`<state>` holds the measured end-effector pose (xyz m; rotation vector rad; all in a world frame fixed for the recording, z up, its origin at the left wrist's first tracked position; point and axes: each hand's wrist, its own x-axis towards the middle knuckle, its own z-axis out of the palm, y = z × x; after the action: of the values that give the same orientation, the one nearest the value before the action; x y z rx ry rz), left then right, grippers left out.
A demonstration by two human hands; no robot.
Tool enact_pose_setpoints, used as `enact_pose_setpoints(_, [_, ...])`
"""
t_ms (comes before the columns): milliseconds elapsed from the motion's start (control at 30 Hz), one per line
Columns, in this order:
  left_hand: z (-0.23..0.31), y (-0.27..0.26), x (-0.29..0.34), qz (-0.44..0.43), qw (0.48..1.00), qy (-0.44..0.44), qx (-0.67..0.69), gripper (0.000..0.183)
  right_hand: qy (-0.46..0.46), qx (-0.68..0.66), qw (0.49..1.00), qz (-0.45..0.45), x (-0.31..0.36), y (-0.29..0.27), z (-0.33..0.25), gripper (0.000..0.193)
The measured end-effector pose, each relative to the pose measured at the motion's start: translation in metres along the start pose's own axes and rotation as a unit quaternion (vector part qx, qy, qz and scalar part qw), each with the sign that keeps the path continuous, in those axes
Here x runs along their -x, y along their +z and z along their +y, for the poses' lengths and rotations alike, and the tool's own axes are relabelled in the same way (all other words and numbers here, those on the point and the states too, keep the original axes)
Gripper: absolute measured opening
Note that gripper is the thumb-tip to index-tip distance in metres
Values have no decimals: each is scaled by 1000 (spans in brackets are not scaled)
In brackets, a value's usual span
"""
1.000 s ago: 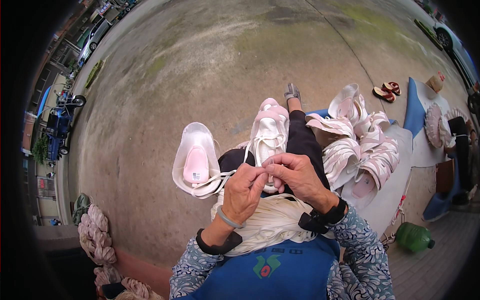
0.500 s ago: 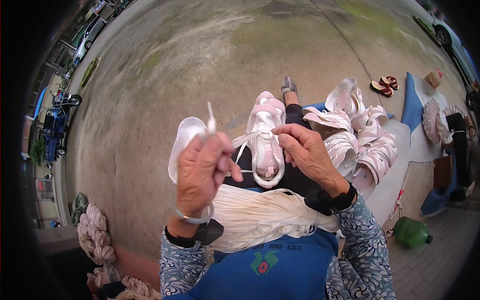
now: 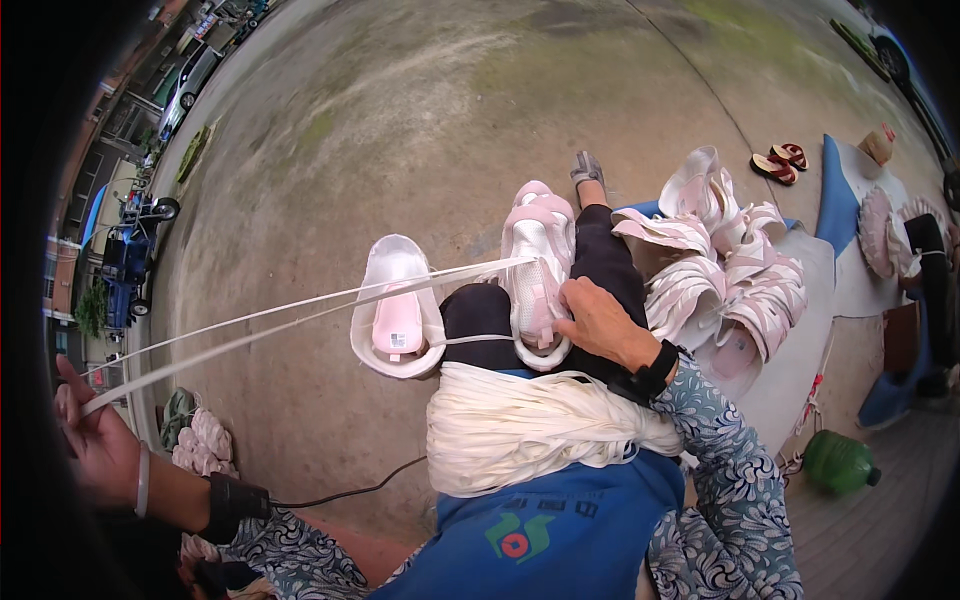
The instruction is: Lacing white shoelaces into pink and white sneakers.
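A pink and white shoe upper [image 3: 541, 255] lies across my thighs, toe pointing away. My right hand [image 3: 605, 325] grips its right side near the heel. Far out to the left, my left hand [image 3: 95, 425] is closed on a white shoelace [image 3: 300, 318], whose two strands run taut to the upper's middle. A second upper [image 3: 388, 255], with a pink insole showing, lies to the left of the first; a thin white strap joins the two at the heels. A thick bundle of white laces [image 3: 540, 425] rests on my lap over a blue apron [image 3: 520, 530].
Several pink and white uppers [image 3: 735, 265] are heaped on a grey sheet at the right. Beyond are slippers [image 3: 780, 165], a green bottle [image 3: 840, 462] and another person's leg [image 3: 930, 290]. More bundled uppers [image 3: 205, 445] lie low on the left, near a black cable [image 3: 350, 493].
My left hand has swung far left and down, drawing the lace out into long taut strands. My right hand has lowered to the heel side of the upper.
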<state>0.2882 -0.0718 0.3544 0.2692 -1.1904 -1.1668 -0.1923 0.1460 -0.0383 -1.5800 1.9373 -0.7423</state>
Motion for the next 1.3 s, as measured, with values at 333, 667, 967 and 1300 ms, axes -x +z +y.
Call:
enact_pose_setpoints(333, [-230, 148, 163, -153, 960, -92, -217, 27, -30, -292, 943, 157, 5, -89, -67, 15])
enact_pose_setpoints(667, [-286, 215, 221, -345, 890, -84, -287, 17, -208, -184, 934, 226, 19, -90, -123, 33])
enact_pose_setpoints(967, [-292, 214, 233, -384, 878, -3, -286, 16, -186, -202, 939, 207, 22, -89, -129, 14])
enact_pose_setpoints(1300, [-274, 170, 232, -251, 906, -242, -241, 20, -72, -669, 720, 169, 49, -134, -108, 20])
